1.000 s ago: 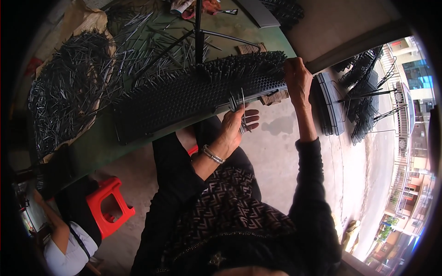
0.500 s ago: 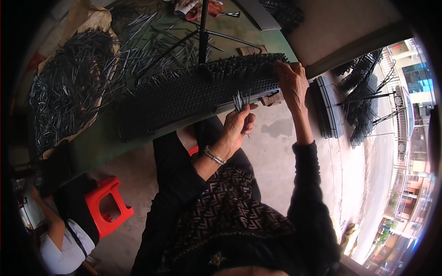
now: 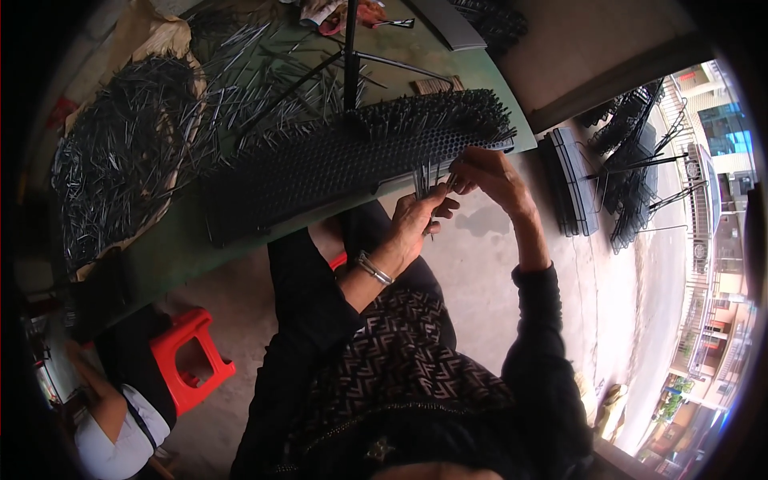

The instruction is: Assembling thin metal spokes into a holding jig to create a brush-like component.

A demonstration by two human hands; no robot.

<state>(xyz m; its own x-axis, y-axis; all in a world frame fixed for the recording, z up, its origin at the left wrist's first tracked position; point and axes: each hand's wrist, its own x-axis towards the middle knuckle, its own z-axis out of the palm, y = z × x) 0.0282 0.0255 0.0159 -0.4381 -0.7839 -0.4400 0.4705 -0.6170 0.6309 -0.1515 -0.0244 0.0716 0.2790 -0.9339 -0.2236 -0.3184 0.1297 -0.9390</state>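
Observation:
My left hand [image 3: 406,224] is closed around a small bundle of thin dark rods [image 3: 424,184], their tips pointing up past the thumb. Close beside it, my right hand [image 3: 498,182] has its fingers pinched together by the left thumb. What lies between those fingertips is too small to make out. In front of both hands a long black panel [image 3: 296,188] full of small holes lies slanted along the table edge. Many short dark rods [image 3: 432,112] stand upright in its far rows, while the near rows show bare holes.
A large heap of loose dark rods [image 3: 120,136] lies on brown paper at left, with more scattered across the green table [image 3: 172,260]. A black metal stand [image 3: 350,72] rises behind the panel. Red stool [image 3: 188,360] and another person [image 3: 120,424] are lower left; stacked black panels [image 3: 570,180] stand right.
My right hand has come down from the panel's far right end to beside my left hand. The left hand still holds its bundle in nearly the same place.

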